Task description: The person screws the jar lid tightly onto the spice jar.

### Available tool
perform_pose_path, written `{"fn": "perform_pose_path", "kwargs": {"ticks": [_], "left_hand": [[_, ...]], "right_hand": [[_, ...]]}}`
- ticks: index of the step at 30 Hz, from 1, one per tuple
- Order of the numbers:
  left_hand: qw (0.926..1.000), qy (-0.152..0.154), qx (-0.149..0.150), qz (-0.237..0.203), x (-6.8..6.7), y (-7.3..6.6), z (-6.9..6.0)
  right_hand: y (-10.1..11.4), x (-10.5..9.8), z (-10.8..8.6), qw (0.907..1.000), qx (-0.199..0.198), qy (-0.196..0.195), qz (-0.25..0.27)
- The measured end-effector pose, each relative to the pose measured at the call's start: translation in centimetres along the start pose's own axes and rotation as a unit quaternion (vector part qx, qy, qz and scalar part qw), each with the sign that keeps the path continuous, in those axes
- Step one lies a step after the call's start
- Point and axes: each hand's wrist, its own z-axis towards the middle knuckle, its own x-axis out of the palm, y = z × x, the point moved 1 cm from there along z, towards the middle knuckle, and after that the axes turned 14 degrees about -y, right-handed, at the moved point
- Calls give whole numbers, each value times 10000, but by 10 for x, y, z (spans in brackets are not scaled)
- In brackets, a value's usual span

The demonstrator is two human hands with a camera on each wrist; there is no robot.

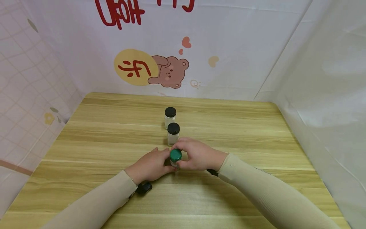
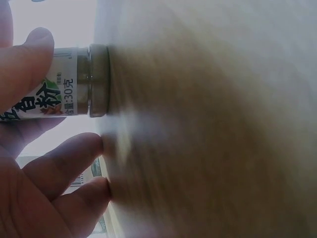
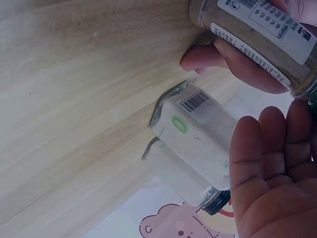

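Note:
A small spice jar (image 1: 175,163) with a green lid (image 1: 175,155) stands on the table between both hands. My left hand (image 1: 150,163) holds its body, thumb on one side and a finger on the other. In the left wrist view the jar's printed label (image 2: 62,91) shows beside the thumb. From the right, my right hand (image 1: 200,156) pinches the green lid between thumb and fingers. Brown powder fills the jar (image 3: 282,54) in the right wrist view.
Just beyond the hands stands a clear square jar (image 1: 173,138) with a black lid and pale contents. A similar jar (image 1: 170,121) stands behind it. The wooden table (image 1: 114,127) meets a white printed cloth (image 1: 228,47) at the back.

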Motion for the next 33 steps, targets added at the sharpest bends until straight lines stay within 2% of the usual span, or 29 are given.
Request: {"fn": "perform_pose_path", "kwargs": {"ticks": [23, 33], "left_hand": [[10000, 45, -32, 26, 1, 0, 0], [10000, 33, -41, 42, 1, 0, 0]], "right_hand": [[-2, 2, -5, 9995, 149, -262, 27], [-3, 2, -6, 9995, -76, -259, 165]]}}
